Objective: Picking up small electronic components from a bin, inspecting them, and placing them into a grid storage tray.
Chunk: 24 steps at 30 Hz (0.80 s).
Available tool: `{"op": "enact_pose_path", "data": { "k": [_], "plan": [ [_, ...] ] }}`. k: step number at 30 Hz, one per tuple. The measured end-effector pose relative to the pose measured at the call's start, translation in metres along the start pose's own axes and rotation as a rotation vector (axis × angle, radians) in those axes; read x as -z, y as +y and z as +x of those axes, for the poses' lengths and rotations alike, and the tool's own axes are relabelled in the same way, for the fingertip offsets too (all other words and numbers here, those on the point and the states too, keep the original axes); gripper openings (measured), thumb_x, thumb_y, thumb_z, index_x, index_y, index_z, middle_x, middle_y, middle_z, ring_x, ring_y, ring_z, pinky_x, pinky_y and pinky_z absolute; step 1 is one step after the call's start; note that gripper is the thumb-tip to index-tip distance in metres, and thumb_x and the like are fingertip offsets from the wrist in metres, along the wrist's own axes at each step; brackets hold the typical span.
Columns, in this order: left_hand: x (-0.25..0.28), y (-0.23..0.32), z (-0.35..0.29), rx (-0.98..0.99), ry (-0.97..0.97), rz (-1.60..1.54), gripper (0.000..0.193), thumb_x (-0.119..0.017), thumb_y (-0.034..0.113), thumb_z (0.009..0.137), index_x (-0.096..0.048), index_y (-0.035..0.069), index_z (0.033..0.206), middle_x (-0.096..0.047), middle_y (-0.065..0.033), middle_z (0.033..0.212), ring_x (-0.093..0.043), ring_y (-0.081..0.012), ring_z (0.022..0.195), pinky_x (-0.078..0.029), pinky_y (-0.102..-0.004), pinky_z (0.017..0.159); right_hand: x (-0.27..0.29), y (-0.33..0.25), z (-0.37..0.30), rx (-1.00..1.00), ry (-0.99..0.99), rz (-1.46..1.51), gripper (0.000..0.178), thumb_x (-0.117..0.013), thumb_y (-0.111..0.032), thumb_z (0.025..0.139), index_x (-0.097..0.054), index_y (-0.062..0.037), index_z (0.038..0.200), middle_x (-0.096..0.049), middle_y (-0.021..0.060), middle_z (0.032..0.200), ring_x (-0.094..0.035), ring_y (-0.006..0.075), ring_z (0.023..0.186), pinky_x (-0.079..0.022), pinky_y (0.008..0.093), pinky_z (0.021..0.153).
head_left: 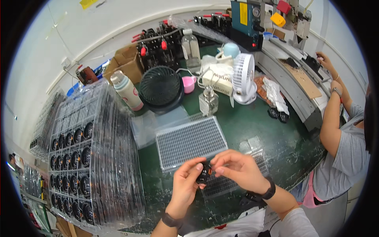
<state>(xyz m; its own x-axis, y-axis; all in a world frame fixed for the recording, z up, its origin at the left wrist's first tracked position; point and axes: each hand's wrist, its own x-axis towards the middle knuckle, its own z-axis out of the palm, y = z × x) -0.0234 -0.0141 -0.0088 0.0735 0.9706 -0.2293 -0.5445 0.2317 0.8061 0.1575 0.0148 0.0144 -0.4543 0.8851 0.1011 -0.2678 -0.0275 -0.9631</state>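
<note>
A small round black plastic part (204, 173) with an orange spot on its edge is pinched upright between the thumb and fingers of my left hand (185, 182). Beside its right edge, my right hand (241, 170) has thumb and fingertips drawn together at the orange spot. Whatever those right fingertips hold, if anything, is too small to make out. Behind my hands lies a white-framed tray (189, 142) with a fine grid of small cells. A flat sheet with rows of dark markings (221, 186) lies on the green table under my hands.
At left stand tall stacks of clear trays (94, 158) holding round black parts. Farther back are a black round fan (160, 89), a flask (126, 91), a glass bottle (208, 100) and a white fan (244, 79). A co-worker (339, 130) sits at right by a machine (290, 71).
</note>
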Motion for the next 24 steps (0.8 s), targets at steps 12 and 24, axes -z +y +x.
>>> {"op": "enact_pose_path", "data": {
  "k": [12,24],
  "plan": [
    [0.0045,-0.0055,0.0096,0.057,0.058,0.066,0.023,-0.059,0.012,0.092,-0.064,0.003,0.112,-0.068,-0.0036,0.083,-0.057,-0.0039,0.053,-0.045,-0.0151,0.045,0.0,0.0056,0.0043,-0.11,0.043,0.016,0.013,-0.062,-0.001,0.087,-0.063,0.0047,0.099,-0.055,0.011,0.111,-0.059,0.0168,0.098,-0.051,0.0294,0.087],
    [0.0037,-0.0056,0.0079,0.072,0.088,0.086,0.023,-0.06,0.014,0.092,-0.065,0.004,0.112,-0.068,-0.0033,0.082,-0.057,-0.0044,0.052,-0.045,-0.0154,0.045,-0.0026,0.0084,0.0049,-0.1,0.073,-0.005,0.012,-0.062,0.002,0.085,-0.064,0.0055,0.097,-0.055,0.0105,0.108,-0.059,0.0175,0.099,-0.05,0.0294,0.09]
  ]
}}
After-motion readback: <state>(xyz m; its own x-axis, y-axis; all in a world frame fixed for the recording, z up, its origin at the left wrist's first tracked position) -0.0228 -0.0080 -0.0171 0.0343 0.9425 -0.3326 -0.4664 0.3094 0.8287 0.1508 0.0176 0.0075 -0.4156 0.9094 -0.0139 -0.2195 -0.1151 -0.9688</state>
